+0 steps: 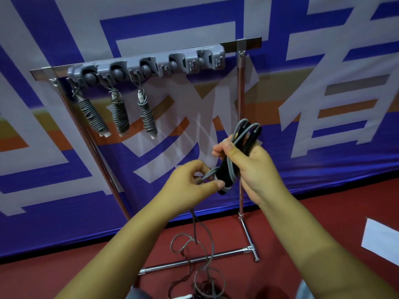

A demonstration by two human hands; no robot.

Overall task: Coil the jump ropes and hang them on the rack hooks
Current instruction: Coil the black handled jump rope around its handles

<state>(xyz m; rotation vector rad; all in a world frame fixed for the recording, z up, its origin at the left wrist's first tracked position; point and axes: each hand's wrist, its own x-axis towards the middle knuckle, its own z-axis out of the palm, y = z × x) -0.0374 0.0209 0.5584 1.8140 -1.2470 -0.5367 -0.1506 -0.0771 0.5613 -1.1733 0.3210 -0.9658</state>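
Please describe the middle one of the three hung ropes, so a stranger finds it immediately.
Find the grey hook strip atop the metal rack. Three coiled grey ropes hang at its left end; the middle rope hangs between a longer, slanted bundle and a lower-hanging one.

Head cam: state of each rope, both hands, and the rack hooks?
Grey jump rope with black handles: partly coiled, held in both hands, tail trailing to the floor.
Three coiled grey ropes: hanging on the rack's left hooks.
Grey plastic hook rail: right-hand hooks free.
Left hand: pinches the cord.
Right hand: grips handles.
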